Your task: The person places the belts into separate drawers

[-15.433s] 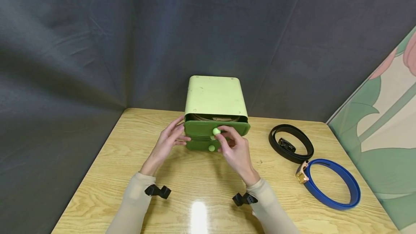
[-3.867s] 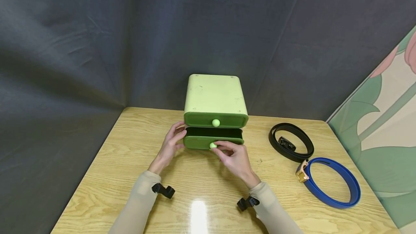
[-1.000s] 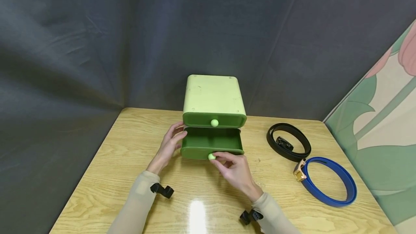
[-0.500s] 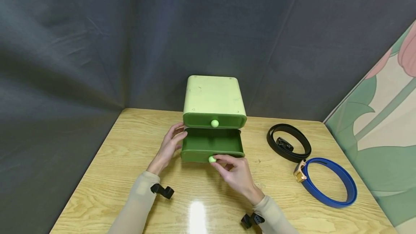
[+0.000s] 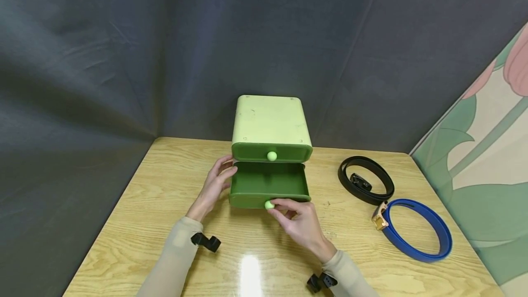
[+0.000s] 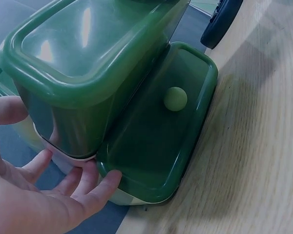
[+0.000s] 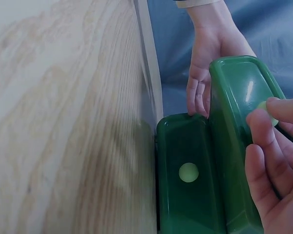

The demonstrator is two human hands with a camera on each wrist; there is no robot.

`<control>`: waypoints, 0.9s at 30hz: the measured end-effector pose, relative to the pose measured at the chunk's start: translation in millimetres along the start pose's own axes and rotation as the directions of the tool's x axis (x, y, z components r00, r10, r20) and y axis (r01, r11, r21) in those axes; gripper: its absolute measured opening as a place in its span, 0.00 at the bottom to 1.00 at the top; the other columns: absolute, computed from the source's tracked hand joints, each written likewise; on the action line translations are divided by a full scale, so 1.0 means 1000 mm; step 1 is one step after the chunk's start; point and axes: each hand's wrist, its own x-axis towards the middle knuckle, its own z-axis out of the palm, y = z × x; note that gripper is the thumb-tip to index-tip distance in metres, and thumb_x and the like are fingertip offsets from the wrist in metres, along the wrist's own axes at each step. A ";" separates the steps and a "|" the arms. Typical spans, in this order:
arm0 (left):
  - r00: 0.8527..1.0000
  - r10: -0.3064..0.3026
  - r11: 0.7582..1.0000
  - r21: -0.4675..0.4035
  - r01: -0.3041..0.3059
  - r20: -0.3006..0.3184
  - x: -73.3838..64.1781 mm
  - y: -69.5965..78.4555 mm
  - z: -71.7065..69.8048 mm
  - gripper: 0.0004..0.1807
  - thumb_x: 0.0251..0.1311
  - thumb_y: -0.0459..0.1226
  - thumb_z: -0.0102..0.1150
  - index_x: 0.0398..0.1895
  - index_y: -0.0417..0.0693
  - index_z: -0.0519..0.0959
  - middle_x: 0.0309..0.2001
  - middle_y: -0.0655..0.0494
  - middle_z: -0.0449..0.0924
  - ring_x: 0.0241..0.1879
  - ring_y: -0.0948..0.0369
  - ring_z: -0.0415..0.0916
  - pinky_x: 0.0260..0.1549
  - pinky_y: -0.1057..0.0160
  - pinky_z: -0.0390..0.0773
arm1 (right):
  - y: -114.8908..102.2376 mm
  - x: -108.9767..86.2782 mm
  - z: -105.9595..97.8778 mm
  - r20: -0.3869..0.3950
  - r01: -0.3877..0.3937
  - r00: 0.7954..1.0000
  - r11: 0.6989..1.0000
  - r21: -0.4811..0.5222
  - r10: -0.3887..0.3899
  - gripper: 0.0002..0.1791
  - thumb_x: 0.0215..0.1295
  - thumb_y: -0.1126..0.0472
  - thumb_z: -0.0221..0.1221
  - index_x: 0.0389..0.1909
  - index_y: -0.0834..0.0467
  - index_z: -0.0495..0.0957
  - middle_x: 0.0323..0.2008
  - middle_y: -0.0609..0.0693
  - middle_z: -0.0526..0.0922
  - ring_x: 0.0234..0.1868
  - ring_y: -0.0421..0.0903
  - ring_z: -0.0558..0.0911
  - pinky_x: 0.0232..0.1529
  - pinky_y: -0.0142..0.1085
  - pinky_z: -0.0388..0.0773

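Observation:
A small cream cabinet (image 5: 272,120) with green drawers stands at the back of the table. Its middle drawer (image 5: 270,179) is pulled well out, and the inside that shows is bare green. My right hand (image 5: 303,223) pinches that drawer's round light-green knob (image 5: 269,205) between thumb and fingers. My left hand (image 5: 211,191) rests its extended fingers against the cabinet's left side, its fingertips at the edge of the lowest drawer front in the left wrist view. The top drawer (image 5: 249,151) is closed. So is the bottom drawer (image 7: 188,204), which the pulled-out one hides in the head view.
On the right of the wooden table (image 5: 161,187) lie a coiled black belt (image 5: 387,180) and a coiled blue belt (image 5: 441,233) with a gold buckle (image 5: 380,219). Dark cloth (image 5: 264,35) hangs behind, and a flower-patterned panel (image 5: 486,168) borders the right edge.
Long before, the top drawer was partly out with a coiled strap inside; it is closed now. Since then my right hand has drawn the middle drawer toward me, slowly over the last second.

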 end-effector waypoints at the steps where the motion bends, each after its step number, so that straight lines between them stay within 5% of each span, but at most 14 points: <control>1: 1.000 0.001 1.000 -0.002 -0.001 0.000 0.000 0.000 0.000 0.33 0.79 0.43 0.53 0.82 0.47 0.59 0.80 0.41 0.61 0.76 0.45 0.64 0.68 0.44 0.74 | 0.000 0.000 0.000 0.000 0.001 1.000 1.000 -0.001 -0.001 0.10 0.61 0.70 0.75 0.43 0.59 0.92 0.31 0.52 0.93 0.26 0.34 0.87 0.23 0.25 0.81; 20: 1.000 -0.002 1.000 -0.006 0.002 -0.010 0.000 0.000 0.002 0.31 0.80 0.39 0.52 0.82 0.48 0.59 0.81 0.41 0.60 0.77 0.44 0.64 0.68 0.45 0.73 | 0.002 -0.007 0.000 0.035 0.008 0.999 1.000 0.020 -0.009 0.10 0.63 0.69 0.73 0.44 0.58 0.91 0.32 0.51 0.93 0.20 0.48 0.86 0.22 0.25 0.80; 27: 1.000 -0.005 1.000 -0.014 0.005 -0.007 -0.001 -0.001 0.001 0.32 0.79 0.37 0.52 0.83 0.48 0.59 0.81 0.41 0.59 0.78 0.43 0.62 0.72 0.39 0.72 | 0.003 -0.007 -0.006 0.068 0.032 0.997 0.999 0.013 -0.032 0.09 0.65 0.70 0.72 0.43 0.58 0.91 0.31 0.51 0.93 0.19 0.32 0.81 0.21 0.24 0.78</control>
